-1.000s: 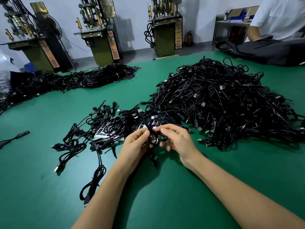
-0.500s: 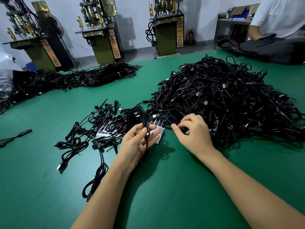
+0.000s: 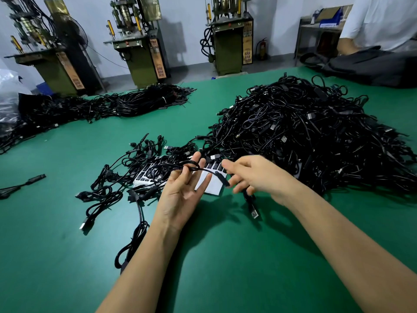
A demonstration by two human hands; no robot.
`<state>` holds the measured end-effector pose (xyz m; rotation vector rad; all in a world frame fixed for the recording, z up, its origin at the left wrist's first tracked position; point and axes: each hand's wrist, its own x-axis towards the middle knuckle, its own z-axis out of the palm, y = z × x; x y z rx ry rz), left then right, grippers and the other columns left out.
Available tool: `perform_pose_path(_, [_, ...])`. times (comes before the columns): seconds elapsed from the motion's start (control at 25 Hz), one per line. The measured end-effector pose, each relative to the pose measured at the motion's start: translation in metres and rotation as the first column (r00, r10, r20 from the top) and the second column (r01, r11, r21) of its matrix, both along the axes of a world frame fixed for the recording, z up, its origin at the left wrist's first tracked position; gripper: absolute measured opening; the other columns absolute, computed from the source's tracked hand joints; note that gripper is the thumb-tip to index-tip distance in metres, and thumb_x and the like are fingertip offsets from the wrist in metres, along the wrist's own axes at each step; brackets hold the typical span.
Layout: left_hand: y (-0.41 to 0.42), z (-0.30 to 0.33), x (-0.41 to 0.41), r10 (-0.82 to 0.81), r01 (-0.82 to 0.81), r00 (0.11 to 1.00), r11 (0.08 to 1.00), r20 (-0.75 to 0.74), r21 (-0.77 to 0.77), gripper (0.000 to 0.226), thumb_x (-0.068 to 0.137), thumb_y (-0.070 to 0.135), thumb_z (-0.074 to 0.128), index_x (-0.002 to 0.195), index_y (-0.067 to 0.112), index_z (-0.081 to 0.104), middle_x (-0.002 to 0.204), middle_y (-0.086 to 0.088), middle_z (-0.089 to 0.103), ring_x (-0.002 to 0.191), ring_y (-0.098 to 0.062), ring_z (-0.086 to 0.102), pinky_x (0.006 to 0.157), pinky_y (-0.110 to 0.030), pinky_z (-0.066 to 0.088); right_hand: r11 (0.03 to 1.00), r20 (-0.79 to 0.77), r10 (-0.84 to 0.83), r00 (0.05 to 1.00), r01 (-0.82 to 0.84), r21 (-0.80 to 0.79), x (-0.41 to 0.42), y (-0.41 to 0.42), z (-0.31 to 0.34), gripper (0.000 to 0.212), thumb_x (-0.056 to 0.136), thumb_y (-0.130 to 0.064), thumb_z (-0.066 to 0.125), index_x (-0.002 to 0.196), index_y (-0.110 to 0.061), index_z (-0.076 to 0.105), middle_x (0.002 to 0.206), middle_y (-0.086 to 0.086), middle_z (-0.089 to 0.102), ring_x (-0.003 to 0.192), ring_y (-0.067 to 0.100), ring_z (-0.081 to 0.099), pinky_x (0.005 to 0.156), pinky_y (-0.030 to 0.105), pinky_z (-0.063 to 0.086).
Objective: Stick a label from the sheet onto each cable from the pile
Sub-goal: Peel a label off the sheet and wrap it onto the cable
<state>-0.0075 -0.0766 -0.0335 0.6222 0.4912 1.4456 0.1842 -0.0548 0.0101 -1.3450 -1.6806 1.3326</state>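
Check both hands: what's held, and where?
Left hand: fingers straight, a cable draped over them near its loop. Right hand: blurred, whether it grips the cable can't be told.
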Motion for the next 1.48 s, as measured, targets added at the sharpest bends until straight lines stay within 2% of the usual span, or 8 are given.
perform_pose_path(0.24, [0.0,-0.002,0.0,-0.012,0.012,1.0,1.0,-0.022,-0.012,0.023,0.074,0.012,0.073,0.097,0.008,0.075,0.118,-0.004,0.069,0.115,-0.023,0.062,0.085,-0.037,0.055,0.983,-0.447,0.056,0.893,-0.128,-0.133,0.008,-0.001,-0.001,0.02,0.094,-0.003,0.056,0.113,-0.009,0.055,0.087,0.014,0.073,0.068,0.016,0.068,0.058,0.021,0.051])
perform_pose_path(0.64, [0.0,-0.002,0.002,0.035,-0.048,0.997,0.981,-0.072,-0.187,0.012,0.073,0.01,0.067,0.077,0.007,0.078,0.093,-0.012,0.075,0.096,-0.024,0.071,0.071,-0.03,0.058,0.97,-0.344,0.086,0.935,0.0,0.243,0.009,0.004,-0.006,0.011,0.097,-0.008,0.053,0.103,-0.01,0.062,0.085,0.01,0.074,0.071,0.02,0.071,0.062,0.024,0.055])
perform_pose_path(0.84, [-0.009,0.005,0.008,0.067,-0.154,0.92,0.968,-0.386,-0.198,0.031,0.075,0.039,0.068,0.067,0.01,0.068,0.075,-0.013,0.072,0.067,-0.022,0.071,0.052,-0.024,0.054,0.944,-0.225,-0.187,0.956,0.238,0.227,0.017,0.011,-0.011,0.02,0.097,-0.022,0.056,0.082,-0.016,0.067,0.061,-0.002,0.063,0.048,0.009,0.058,0.043,0.017,0.041])
perform_pose_path(0.92, [-0.016,0.003,0.009,0.224,-0.301,0.758,0.953,-0.613,-0.024,0.046,0.083,0.044,0.065,0.056,0.008,0.058,0.053,-0.009,0.06,0.047,-0.018,0.056,0.046,-0.023,0.044,0.964,-0.271,-0.211,0.939,0.246,0.101,0.022,0.012,-0.009,0.022,0.096,-0.023,0.058,0.078,-0.014,0.067,0.061,-0.004,0.059,0.048,0.006,0.054,0.044,0.016,0.039])
perform_pose_path(1.0, [-0.021,-0.003,0.013,0.475,-0.39,0.396,0.862,-0.786,0.325,0.049,0.09,0.04,0.062,0.057,0.005,0.054,0.051,-0.006,0.054,0.048,-0.015,0.049,0.05,-0.028,0.042,0.985,-0.308,-0.166,0.937,0.173,-0.005,0.026,0.012,-0.003,0.023,0.095,-0.024,0.059,0.079,-0.011,0.067,0.061,-0.003,0.058,0.048,0.006,0.053,0.044,0.016,0.038])
perform_pose_path(1.12, [-0.025,0.0,0.025,0.761,-0.223,-0.018,0.629,-0.648,0.745,0.028,0.093,0.034,0.058,0.086,0.009,0.068,0.081,0.002,0.064,0.078,-0.012,0.058,0.072,-0.028,0.046,0.998,-0.289,-0.052,0.956,0.041,-0.044,0.024,0.008,0.004,0.024,0.092,-0.028,0.063,0.082,-0.006,0.068,0.059,-0.002,0.059,0.048,0.008,0.053,0.043,0.016,0.038])
perform_pose_path(1.24, [-0.027,0.0,0.042,0.716,-0.071,0.043,0.698,-0.697,0.712,0.031,0.094,0.034,0.053,0.1,0.009,0.071,0.097,0.008,0.069,0.093,-0.008,0.06,0.086,-0.027,0.046,0.998,-0.263,0.024,0.964,-0.038,-0.046,0.015,0.003,0.006,0.023,0.09,-0.027,0.066,0.077,-0.008,0.065,0.055,-0.002,0.059,0.045,0.009,0.054,0.041,0.017,0.039])
perform_pose_path(1.48, [-0.029,0.012,0.046,0.135,0.01,0.514,0.986,-0.847,0.164,0.034,0.102,0.023,0.041,0.086,0.011,0.068,0.076,-0.002,0.072,0.072,-0.015,0.062,0.078,-0.032,0.05,0.996,-0.332,0.078,0.94,-0.087,-0.012,0.014,0.001,0.008,0.021,0.091,-0.021,0.064,0.091,0.0,0.066,0.058,0.001,0.062,0.05,0.013,0.06,0.045,0.018,0.044])
